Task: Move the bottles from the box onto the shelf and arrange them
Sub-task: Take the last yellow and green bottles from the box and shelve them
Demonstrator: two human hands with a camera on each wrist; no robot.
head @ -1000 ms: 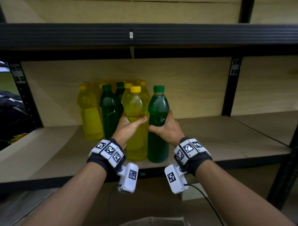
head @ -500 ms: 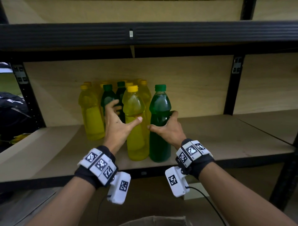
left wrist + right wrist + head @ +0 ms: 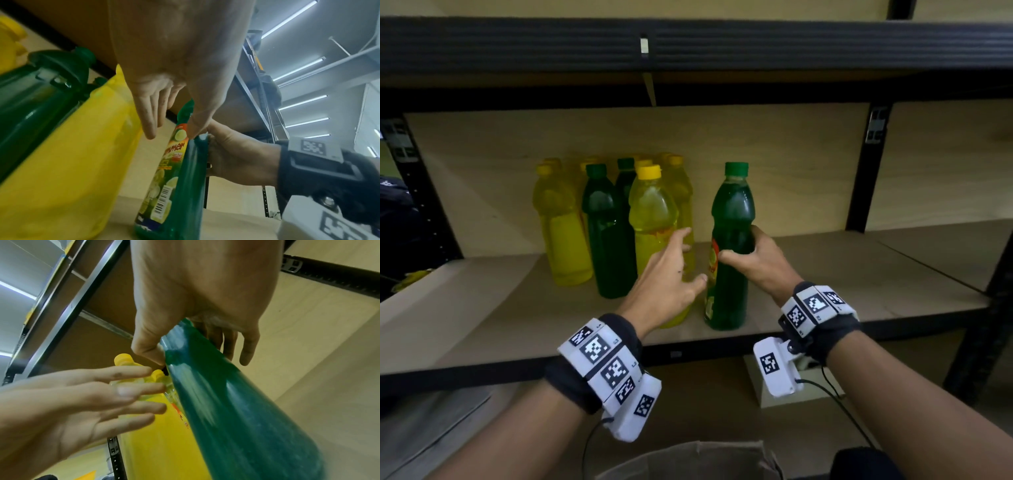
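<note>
The right hand (image 3: 755, 262) is wrapped around the middle of a dark green plastic bottle with a green screw cap (image 3: 731, 246), thumb on the near side over the label and fingers curled behind it; the right wrist view shows the same grip (image 3: 197, 305) on that bottle's body (image 3: 236, 410). The bottle stands upright on the pale wooden shelf board (image 3: 859, 284), near its front edge.

The left hand (image 3: 671, 274) holds nothing: its fingers are spread and nearly straight, reaching in front of a clear plastic bottle of yellow liquid with a yellow cap (image 3: 652, 219). Whether the fingertips touch that bottle cannot be told from the head view. From the left wrist camera the hand (image 3: 174, 65) hangs with straight fingers between the yellow bottle (image 3: 68, 162) and the green one (image 3: 185, 186), whose label shows lime slices and a barcode.

The yellow bottle stands just left of the held green bottle, with a narrow gap between them. Further left and behind it stands a cluster of upright bottles: another dark green bottle (image 3: 607, 236), a yellow bottle at the far left (image 3: 561, 226), and more yellow and green ones behind, partly hidden.

Both wrists carry black bands with white marker-tagged blocks (image 3: 602, 359). Below the shelf, the rim of a brown cardboard box (image 3: 688, 459) shows at the bottom edge.
</note>
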